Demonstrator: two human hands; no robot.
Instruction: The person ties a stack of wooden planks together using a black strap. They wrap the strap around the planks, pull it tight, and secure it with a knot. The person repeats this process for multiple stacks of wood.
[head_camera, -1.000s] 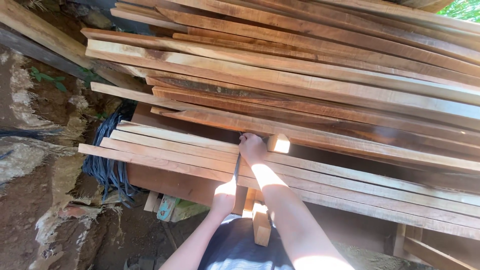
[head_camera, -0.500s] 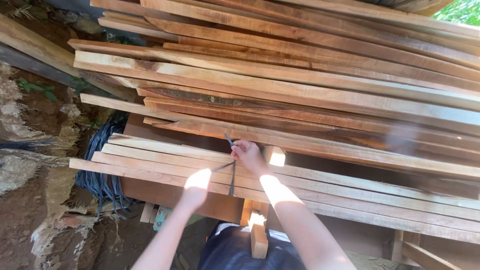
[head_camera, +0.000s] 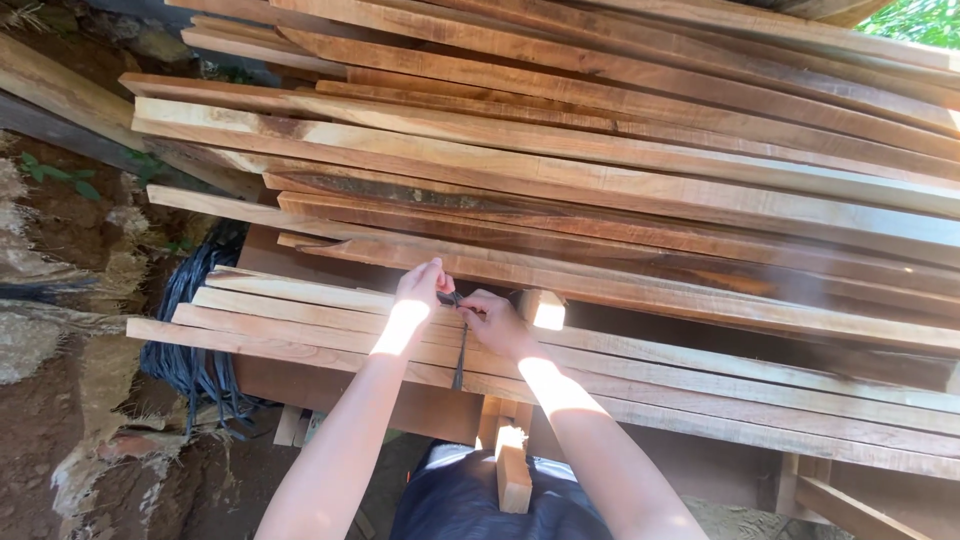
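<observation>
My left hand and my right hand meet over the lower bundle of thin pale wooden slats. Both pinch a thin black strap that runs down across the slats' face. The fingers of both hands close on the strap's upper end, just under the overhanging boards. A short sunlit wood block sits right beside my right hand.
A tall stack of long rough planks rises above and beyond the slats. A heap of black strapping hangs at the left. Dirt and stones lie further left. A wooden post stands below between my arms.
My left hand has come up from below the slats to join my right hand at the strap. The view has shifted slightly down and left.
</observation>
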